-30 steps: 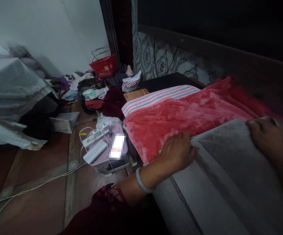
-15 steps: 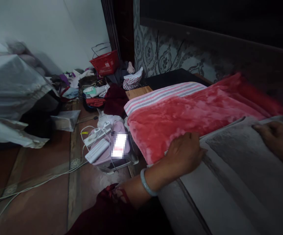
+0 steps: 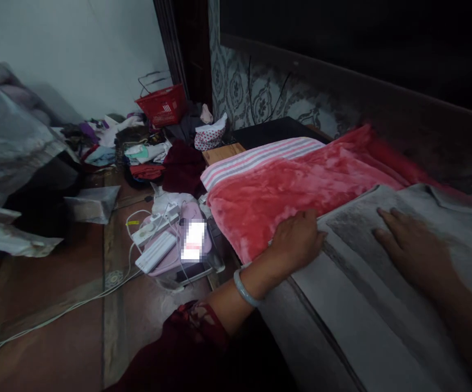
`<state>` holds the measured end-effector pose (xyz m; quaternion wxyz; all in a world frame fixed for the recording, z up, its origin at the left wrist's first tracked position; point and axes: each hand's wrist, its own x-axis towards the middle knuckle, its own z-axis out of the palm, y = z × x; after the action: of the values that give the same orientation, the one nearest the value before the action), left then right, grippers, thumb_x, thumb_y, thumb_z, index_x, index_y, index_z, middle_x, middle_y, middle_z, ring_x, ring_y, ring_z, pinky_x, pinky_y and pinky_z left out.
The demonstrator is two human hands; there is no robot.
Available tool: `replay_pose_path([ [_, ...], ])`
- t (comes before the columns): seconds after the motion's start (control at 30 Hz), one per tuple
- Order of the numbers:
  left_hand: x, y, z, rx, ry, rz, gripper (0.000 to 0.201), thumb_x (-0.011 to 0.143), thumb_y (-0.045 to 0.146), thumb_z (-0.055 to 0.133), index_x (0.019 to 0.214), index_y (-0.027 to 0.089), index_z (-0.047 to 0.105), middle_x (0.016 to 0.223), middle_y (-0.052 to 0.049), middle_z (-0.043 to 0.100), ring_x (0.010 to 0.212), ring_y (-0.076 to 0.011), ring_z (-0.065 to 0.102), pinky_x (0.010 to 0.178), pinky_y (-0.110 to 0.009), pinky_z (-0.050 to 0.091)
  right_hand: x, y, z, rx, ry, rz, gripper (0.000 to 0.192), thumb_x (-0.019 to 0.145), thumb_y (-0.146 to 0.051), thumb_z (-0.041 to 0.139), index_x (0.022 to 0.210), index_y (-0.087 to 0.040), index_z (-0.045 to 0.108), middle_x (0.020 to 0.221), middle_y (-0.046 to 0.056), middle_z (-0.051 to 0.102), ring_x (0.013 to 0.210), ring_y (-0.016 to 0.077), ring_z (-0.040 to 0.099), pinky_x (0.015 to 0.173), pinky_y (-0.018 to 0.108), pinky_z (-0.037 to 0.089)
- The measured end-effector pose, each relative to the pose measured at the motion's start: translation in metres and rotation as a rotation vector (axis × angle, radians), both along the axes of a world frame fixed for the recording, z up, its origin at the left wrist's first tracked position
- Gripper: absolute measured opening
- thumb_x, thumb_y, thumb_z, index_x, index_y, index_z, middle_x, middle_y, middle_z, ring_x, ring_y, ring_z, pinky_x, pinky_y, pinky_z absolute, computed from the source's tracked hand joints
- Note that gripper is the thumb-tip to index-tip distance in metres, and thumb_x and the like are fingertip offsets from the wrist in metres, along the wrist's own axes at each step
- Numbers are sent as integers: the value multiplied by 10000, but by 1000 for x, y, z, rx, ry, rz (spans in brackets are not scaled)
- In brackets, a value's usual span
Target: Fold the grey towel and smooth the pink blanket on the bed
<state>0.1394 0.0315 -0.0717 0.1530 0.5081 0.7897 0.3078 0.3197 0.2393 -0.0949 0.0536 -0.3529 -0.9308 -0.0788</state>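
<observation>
A grey blanket [image 3: 366, 321] lies spread over the near part of a low bed. Beyond it is a red fleece blanket [image 3: 293, 190] over a pink-and-grey striped sheet [image 3: 256, 158]. My left hand [image 3: 296, 239], with a pale bangle on the wrist, grips the grey blanket's far left edge where it meets the red fleece. My right hand [image 3: 411, 247] lies flat on the grey blanket, fingers spread and pointing towards the red fleece.
On the floor left of the bed sit white power strips [image 3: 154, 239] with trailing cables and a lit phone [image 3: 194, 239]. Farther back are a red basket [image 3: 161, 104], piles of clothes [image 3: 146, 158] and a wooden board [image 3: 222, 152]. Grey bedding [image 3: 11, 147] bulks at far left.
My right hand has slid left from the grey blanket's far right corner to its middle and now lies flat. The left hand has kept its hold on the edge.
</observation>
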Motion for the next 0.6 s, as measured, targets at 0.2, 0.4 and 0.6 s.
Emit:
replay_pose_path([
  [0.2, -4, 3, 0, -2, 15, 54, 304, 943, 341, 539, 1195, 172, 535, 1153, -130, 694, 1069, -258, 662, 907, -381, 509, 23, -9, 7, -117, 14, -169, 677, 1006, -522, 142, 1527, -191, 422, 1592, 162, 394, 1455, 337, 364, 1108, 650, 356],
  [0.4, -7, 9, 6, -60, 58, 111, 383, 935, 357, 487, 1253, 157, 562, 1170, -155, 711, 1061, -293, 671, 871, -385, 505, 151, -73, 3, -55, -5, -410, 637, 1011, -496, 167, 1552, -252, 398, 1623, 108, 356, 1477, 336, 332, 1095, 641, 384],
  [0.6, -16, 21, 20, -156, 155, 116, 479, 949, 425, 411, 1325, 153, 531, 1218, -156, 699, 1103, -302, 653, 875, -370, 496, 342, -145, -9, -51, 35, -869, 624, 1002, -536, 203, 1555, -311, 385, 1633, 70, 344, 1495, 326, 310, 1117, 654, 346],
])
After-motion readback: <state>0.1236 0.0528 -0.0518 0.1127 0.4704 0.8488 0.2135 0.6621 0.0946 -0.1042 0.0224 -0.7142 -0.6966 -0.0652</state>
